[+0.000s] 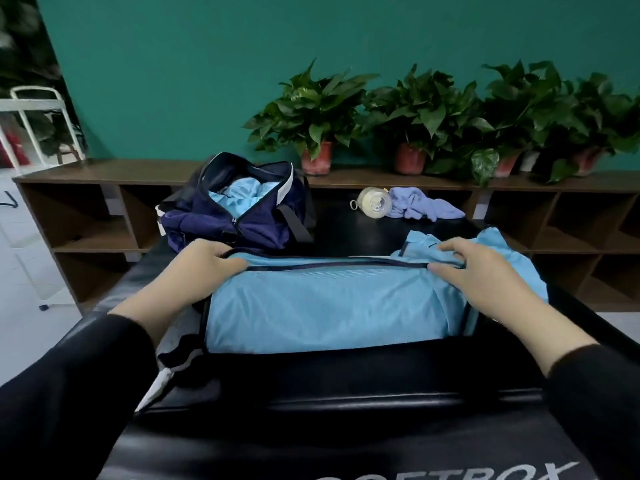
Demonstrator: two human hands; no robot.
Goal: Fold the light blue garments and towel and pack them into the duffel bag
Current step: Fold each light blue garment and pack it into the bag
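Note:
A light blue garment [322,303] with dark trim lies folded across the black padded bench [346,379] in front of me. My left hand [204,263] grips its far left edge, thumb curled over the trim. My right hand [485,268] pinches the fabric at the far right, where a loose part [498,244] sticks out. The navy duffel bag [239,209] stands unzipped at the back left, with light blue cloth [242,195] inside it. A lavender towel [419,204] lies crumpled at the back right.
A clear bottle [374,204] lies on its side beside the towel. Behind the bench runs a low wooden shelf [104,174] carrying several potted plants [317,112]. A white metal frame [38,116] stands at far left.

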